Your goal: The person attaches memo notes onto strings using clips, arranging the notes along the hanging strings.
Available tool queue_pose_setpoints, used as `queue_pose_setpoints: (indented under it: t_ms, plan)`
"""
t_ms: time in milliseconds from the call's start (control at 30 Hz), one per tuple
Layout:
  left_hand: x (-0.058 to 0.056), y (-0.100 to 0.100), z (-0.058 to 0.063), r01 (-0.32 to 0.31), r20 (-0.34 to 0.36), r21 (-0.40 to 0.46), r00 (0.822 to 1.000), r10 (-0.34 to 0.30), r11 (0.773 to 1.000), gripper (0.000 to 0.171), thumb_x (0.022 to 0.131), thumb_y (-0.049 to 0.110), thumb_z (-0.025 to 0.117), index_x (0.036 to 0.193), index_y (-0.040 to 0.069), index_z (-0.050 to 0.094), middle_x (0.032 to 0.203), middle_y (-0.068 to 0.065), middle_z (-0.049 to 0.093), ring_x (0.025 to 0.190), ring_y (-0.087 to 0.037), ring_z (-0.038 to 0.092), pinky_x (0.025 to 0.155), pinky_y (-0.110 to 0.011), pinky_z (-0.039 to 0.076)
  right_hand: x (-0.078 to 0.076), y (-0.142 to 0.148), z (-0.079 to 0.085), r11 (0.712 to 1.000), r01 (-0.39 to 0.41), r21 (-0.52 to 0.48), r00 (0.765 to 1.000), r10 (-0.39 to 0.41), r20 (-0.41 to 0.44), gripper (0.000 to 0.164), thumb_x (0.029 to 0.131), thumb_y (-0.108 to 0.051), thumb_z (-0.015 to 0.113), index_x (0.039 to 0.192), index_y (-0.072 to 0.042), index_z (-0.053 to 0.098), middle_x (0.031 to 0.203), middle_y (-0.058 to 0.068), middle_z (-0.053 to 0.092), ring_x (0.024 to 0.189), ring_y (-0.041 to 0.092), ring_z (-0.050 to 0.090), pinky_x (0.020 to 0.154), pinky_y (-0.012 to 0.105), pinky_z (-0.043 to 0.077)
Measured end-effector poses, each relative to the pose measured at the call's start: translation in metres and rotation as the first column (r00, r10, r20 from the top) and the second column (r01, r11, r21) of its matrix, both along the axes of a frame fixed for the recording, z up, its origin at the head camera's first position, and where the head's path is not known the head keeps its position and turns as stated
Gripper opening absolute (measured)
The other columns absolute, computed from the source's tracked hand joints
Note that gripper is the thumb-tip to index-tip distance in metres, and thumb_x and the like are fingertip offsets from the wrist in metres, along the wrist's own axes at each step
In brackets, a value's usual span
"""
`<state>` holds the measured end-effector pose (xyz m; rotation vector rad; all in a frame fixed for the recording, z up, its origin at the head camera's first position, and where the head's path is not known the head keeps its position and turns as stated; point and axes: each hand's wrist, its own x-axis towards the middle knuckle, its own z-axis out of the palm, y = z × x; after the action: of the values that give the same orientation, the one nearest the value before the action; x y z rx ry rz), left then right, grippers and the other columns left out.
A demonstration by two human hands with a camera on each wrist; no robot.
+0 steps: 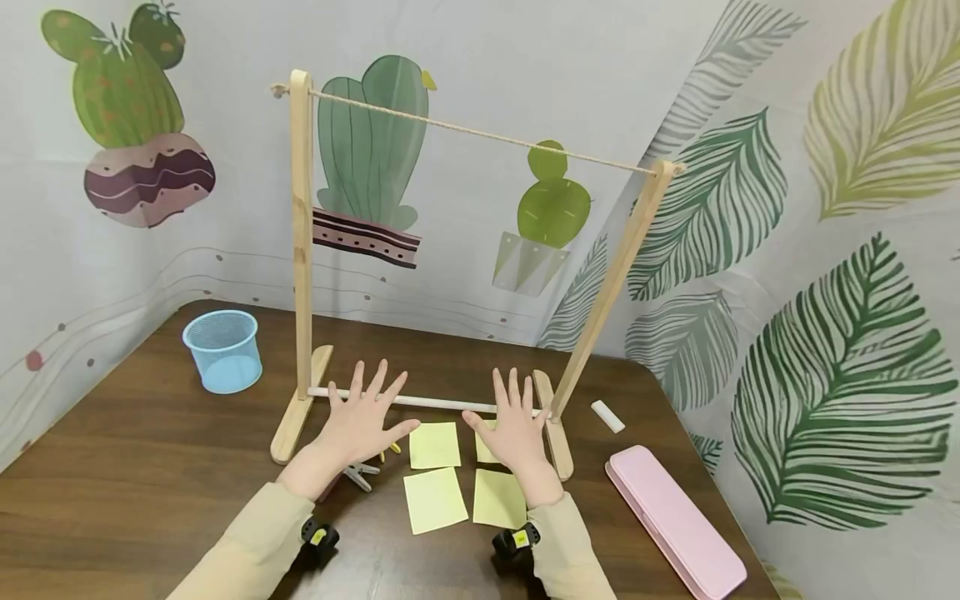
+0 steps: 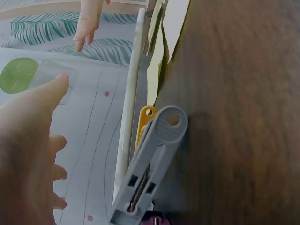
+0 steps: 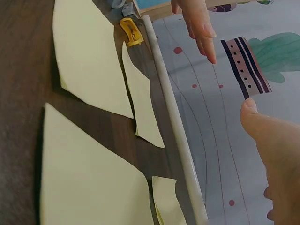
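My left hand [image 1: 360, 425] and right hand [image 1: 513, 433] are held palm down over the table, fingers spread and holding nothing. Between and below them lie several yellow sticky notes [image 1: 435, 500], set out in two rows; the right hand partly covers those on the right. Under the left hand is a small group of clothespins: a grey clothespin [image 2: 154, 164], a yellow clothespin [image 2: 146, 117] and a purple one [image 2: 154, 219], partly hidden in the head view. Beyond the fingertips stands a wooden frame [image 1: 302, 233] with a string [image 1: 480, 132] tied across its top and a white rod [image 1: 442, 403] low down.
A light blue mesh basket [image 1: 225, 350] stands left of the frame. To its right lie a small white block [image 1: 608, 416] and a long pink case [image 1: 675, 517] near the edge of the wooden table [image 1: 112, 442]. A patterned cloth [image 1: 465, 42] hangs behind.
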<state>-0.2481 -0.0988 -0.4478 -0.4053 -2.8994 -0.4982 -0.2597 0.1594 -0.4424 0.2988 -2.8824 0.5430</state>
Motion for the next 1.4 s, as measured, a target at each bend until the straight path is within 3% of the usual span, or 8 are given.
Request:
queue_pose_setpoints:
  t_ms: [200,333,533,700,867,1033,1233,1400]
  plan:
    - [-0.005,0.000,0.000,0.025,-0.027,0.011,0.999,-0.025,1.000,0.079,0.092,0.061,0.053,0.154,0.017,0.032,0.159,-0.019,0.026,0.147,-0.047,0.018,0.105,-0.076,0.021,-0.005,0.003,0.000,0.999,0.007,-0.049,1.000,-0.006,0.023,0.096,0.090,-0.064,0.055,0.159,-0.016,0.008,0.165,0.009,0.004,0.151,0.037,0.001,0.107,0.077,0.010]
    - [-0.008,-0.001,0.001,0.041,-0.048,0.029,0.998,-0.040,0.999,0.075,0.094,0.058,0.052,0.153,0.014,0.035,0.157,-0.020,0.032,0.144,-0.047,0.024,0.105,-0.073,0.025,-0.007,0.004,-0.001,0.998,-0.008,-0.065,1.000,0.008,0.003,0.094,0.090,-0.062,0.056,0.158,-0.013,0.014,0.165,0.013,0.009,0.151,0.038,0.010,0.108,0.075,0.016]
    - [-0.010,-0.007,0.006,0.044,-0.072,0.056,0.997,-0.040,0.997,0.064,0.097,0.048,0.055,0.144,0.006,0.046,0.145,-0.021,0.047,0.136,-0.044,0.039,0.101,-0.065,0.037,-0.008,0.008,-0.003,0.994,-0.038,-0.104,0.998,0.034,-0.045,0.092,0.089,-0.053,0.065,0.154,-0.004,0.024,0.159,0.019,0.025,0.145,0.041,0.028,0.109,0.067,0.027]
    - [-0.012,-0.017,0.009,0.050,-0.078,0.090,0.996,-0.044,0.995,0.052,0.096,0.036,0.061,0.133,0.000,0.055,0.131,-0.022,0.057,0.123,-0.044,0.051,0.094,-0.059,0.045,-0.010,0.015,-0.005,0.985,-0.052,-0.163,0.995,0.037,-0.091,0.085,0.085,-0.043,0.074,0.145,0.005,0.037,0.145,0.025,0.045,0.132,0.043,0.044,0.104,0.055,0.042]
    - [-0.013,-0.032,0.013,0.081,-0.026,0.191,0.997,-0.077,0.978,0.040,0.094,0.023,0.066,0.123,-0.004,0.059,0.117,-0.022,0.061,0.111,-0.043,0.057,0.091,-0.053,0.048,-0.012,0.028,-0.007,0.978,-0.044,-0.206,0.999,0.039,-0.026,0.070,0.085,-0.036,0.075,0.136,0.004,0.049,0.132,0.021,0.055,0.120,0.039,0.056,0.095,0.049,0.049]
    - [-0.018,-0.049,0.013,0.140,0.028,0.249,0.988,-0.152,0.958,0.034,0.092,0.017,0.067,0.116,-0.006,0.061,0.108,-0.020,0.064,0.103,-0.039,0.061,0.087,-0.051,0.050,-0.010,0.040,-0.004,0.974,-0.049,-0.222,0.998,0.055,0.021,0.057,0.085,-0.032,0.077,0.126,0.003,0.058,0.120,0.019,0.064,0.108,0.037,0.062,0.087,0.049,0.052]
    - [-0.021,-0.069,0.011,0.209,0.143,0.304,0.954,-0.262,0.930,0.034,0.090,0.014,0.069,0.115,-0.008,0.060,0.110,-0.022,0.064,0.104,-0.038,0.061,0.089,-0.050,0.050,-0.009,0.049,-0.001,0.969,-0.053,-0.241,0.993,0.076,0.086,0.045,0.081,-0.026,0.080,0.112,0.002,0.066,0.104,0.018,0.069,0.093,0.033,0.064,0.079,0.045,0.053]
    - [-0.018,-0.080,0.011,0.243,0.209,0.314,0.925,-0.316,0.918,0.042,0.085,0.012,0.075,0.118,-0.010,0.059,0.116,-0.026,0.063,0.106,-0.041,0.060,0.092,-0.052,0.049,-0.009,0.052,-0.007,0.983,-0.067,-0.173,0.987,0.090,0.132,0.050,0.076,-0.028,0.085,0.112,0.003,0.068,0.102,0.016,0.069,0.091,0.030,0.064,0.080,0.045,0.053]
